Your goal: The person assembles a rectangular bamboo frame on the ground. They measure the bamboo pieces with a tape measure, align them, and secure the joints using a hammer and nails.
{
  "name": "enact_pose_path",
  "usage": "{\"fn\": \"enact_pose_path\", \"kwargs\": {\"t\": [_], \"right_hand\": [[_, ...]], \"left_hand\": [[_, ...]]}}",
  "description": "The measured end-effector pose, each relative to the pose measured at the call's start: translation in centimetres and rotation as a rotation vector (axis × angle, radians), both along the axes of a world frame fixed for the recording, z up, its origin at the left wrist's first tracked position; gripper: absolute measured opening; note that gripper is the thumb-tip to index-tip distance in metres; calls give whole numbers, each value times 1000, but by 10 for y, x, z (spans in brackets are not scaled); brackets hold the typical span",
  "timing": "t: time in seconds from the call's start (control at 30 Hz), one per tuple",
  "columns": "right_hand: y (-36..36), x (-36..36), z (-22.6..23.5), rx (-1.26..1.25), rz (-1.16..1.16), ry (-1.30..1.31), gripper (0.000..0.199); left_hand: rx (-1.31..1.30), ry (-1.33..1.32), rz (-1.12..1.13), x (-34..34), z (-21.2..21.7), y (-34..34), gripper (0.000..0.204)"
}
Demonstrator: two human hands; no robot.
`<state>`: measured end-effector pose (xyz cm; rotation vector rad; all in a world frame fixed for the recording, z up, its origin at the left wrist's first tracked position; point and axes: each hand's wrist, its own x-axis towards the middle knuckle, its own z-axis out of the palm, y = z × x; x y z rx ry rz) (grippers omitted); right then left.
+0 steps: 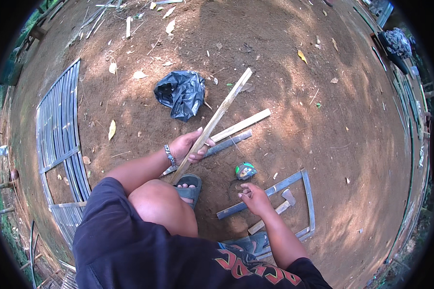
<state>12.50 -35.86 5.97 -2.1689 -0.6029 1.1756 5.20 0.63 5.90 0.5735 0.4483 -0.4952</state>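
My left hand (193, 147) is closed around a long, pale wooden strip (226, 101), which slants up and to the right from beside my sandalled foot. Under it on the ground lie a shorter pale strip (241, 125) and a grey slat (234, 141). My right hand (255, 198) hovers over the grey slat frame (280, 184), its fingers loosely bent and apart, with nothing visible in them. Just beyond its fingertips sits a green and black tape measure (246, 170). A short wooden-handled tool (275, 212), a hammer or hatchet, lies inside the frame.
A crumpled black plastic bag (182, 94) rests on the brown soil ahead. To the left lies a large panel of dark slats (60, 115). Dry leaves (302, 56) are scattered around. Long poles (405, 106) line the right edge, near a bundled cloth (398, 43).
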Motion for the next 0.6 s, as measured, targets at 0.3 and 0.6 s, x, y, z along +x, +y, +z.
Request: {"fn": "enact_pose_path", "kwargs": {"t": [0.3, 0.6], "right_hand": [[6, 6, -3, 12, 23, -34, 42], [21, 14, -2, 76, -11, -15, 38]], "left_hand": [[-222, -28, -70, 13, 8, 1, 76], [-65, 42, -161, 20, 10, -1, 71]]}}
